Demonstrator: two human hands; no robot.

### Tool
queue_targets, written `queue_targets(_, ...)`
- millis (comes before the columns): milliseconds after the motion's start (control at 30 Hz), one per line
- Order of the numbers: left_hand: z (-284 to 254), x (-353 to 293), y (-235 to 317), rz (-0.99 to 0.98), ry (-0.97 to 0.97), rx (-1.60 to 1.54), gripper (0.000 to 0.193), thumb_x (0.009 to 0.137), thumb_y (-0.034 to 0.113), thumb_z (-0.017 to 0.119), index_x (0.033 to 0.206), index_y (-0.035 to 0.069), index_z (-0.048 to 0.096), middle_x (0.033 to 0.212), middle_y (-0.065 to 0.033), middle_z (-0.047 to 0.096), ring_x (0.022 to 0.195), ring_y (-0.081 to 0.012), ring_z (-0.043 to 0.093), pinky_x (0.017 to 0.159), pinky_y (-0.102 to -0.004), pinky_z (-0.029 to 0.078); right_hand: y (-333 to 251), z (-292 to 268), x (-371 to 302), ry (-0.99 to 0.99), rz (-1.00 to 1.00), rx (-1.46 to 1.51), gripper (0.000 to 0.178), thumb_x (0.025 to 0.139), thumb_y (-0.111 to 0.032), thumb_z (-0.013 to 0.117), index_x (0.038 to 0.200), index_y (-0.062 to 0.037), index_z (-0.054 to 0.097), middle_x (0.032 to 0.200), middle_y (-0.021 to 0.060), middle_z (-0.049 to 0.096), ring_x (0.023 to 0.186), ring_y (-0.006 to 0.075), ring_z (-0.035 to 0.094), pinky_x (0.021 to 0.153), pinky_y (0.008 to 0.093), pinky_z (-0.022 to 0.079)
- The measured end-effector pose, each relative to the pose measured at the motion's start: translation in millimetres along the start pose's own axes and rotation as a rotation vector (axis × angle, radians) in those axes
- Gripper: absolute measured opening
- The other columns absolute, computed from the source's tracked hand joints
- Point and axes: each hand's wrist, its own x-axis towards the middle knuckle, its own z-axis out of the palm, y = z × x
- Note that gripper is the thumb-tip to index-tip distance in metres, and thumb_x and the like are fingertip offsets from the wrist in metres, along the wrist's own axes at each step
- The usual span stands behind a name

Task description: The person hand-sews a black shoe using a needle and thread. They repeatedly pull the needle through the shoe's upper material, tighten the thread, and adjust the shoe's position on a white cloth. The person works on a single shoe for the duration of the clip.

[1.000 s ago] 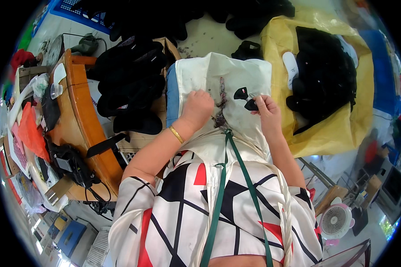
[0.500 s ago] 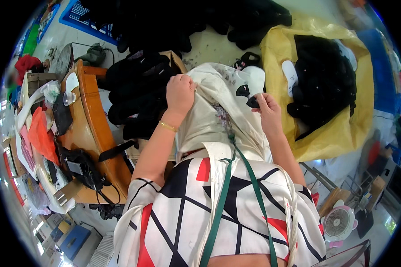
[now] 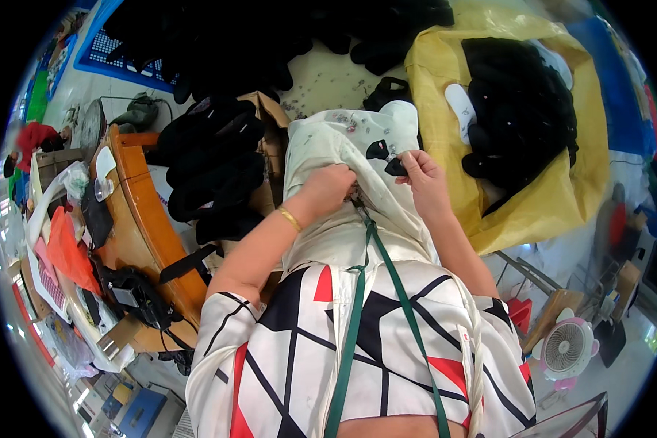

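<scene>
My right hand (image 3: 421, 175) pinches a small black bow (image 3: 378, 150) with a shiny middle, held above the right side of my lap. Over my knees lies an off-white apron cloth (image 3: 310, 233). My left hand (image 3: 330, 187) is closed low over the middle of this cloth, fingertips down among small glinting bits; what they grip, if anything, is hidden. A green strap (image 3: 390, 255) runs from my chest down to a metal clip end beside those fingers. More small bits lie on the cloth's far part.
Dark shoe-like items (image 3: 215, 157) are stacked at my left beside a cardboard box (image 3: 270, 113). A yellow sack (image 3: 431, 66) of black items stands at the right. Further left is a wooden table (image 3: 139, 212); a blue crate (image 3: 95, 55) sits beyond. A pink-white fan (image 3: 566, 347) stands lower right.
My left hand has come from the cloth's left side down and right to the middle of my lap. The right hand still holds the bow. The view has shifted slightly.
</scene>
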Motion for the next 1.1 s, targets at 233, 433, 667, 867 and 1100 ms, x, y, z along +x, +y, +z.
queue_targets(233,-80,35,-17,-0.223,0.508,0.137,0.037,0.089,0.028,0.067,0.116,0.003,0.061,0.108,-0.017,0.064,0.097,-0.0346,0.062,0.083,-0.0404,0.051,-8,5,-6,-0.021,-0.107,-0.192,0.019,0.1,-0.018,0.058,0.098,-0.0009,0.065,0.087,-0.0006,0.064,0.073,0.0068,0.056,0.067,0.0222,0.049)
queue_targets(433,-77,17,32,-0.375,-0.09,-1.104,0.028,0.092,0.019,0.069,0.111,-0.001,0.063,0.093,-0.0033,0.066,0.08,-0.0098,0.06,0.072,-0.0247,0.05,-26,23,-15,-0.173,-0.539,-0.633,0.012,0.093,-0.011,0.066,0.099,-0.0007,0.066,0.083,0.0007,0.061,0.074,0.0098,0.057,0.069,0.0258,0.049)
queue_targets(667,-52,-20,57,-0.355,0.307,-1.102,0.016,0.093,0.015,0.066,0.098,0.0,0.067,0.078,0.002,0.063,0.068,-0.0031,0.055,0.061,-0.0207,0.046,-10,36,-24,-0.182,-0.304,-0.425,0.015,0.092,-0.01,0.066,0.102,0.0016,0.064,0.086,0.0023,0.061,0.075,0.0094,0.056,0.07,0.024,0.049)
queue_targets(867,-44,-46,33,-0.451,0.484,-0.682,0.024,0.101,0.019,0.055,0.108,-0.002,0.065,0.093,0.0,0.064,0.079,-0.0054,0.055,0.075,-0.022,0.047,-10,49,-34,-0.167,-0.1,-0.05,0.015,0.097,-0.014,0.057,0.088,-0.0018,0.061,0.077,-0.0038,0.055,0.069,0.0053,0.05,0.064,0.0217,0.045)
queue_targets(1100,-58,-50,50,-0.357,0.154,-1.214,0.024,0.099,0.022,0.06,0.109,0.001,0.067,0.095,0.0006,0.064,0.083,-0.0059,0.054,0.076,-0.0219,0.046,-7,54,-44,-0.241,-0.209,-0.446,0.027,0.096,-0.017,0.059,0.074,-0.0015,0.052,0.067,-0.0017,0.045,0.063,0.0069,0.041,0.055,0.0269,0.036)
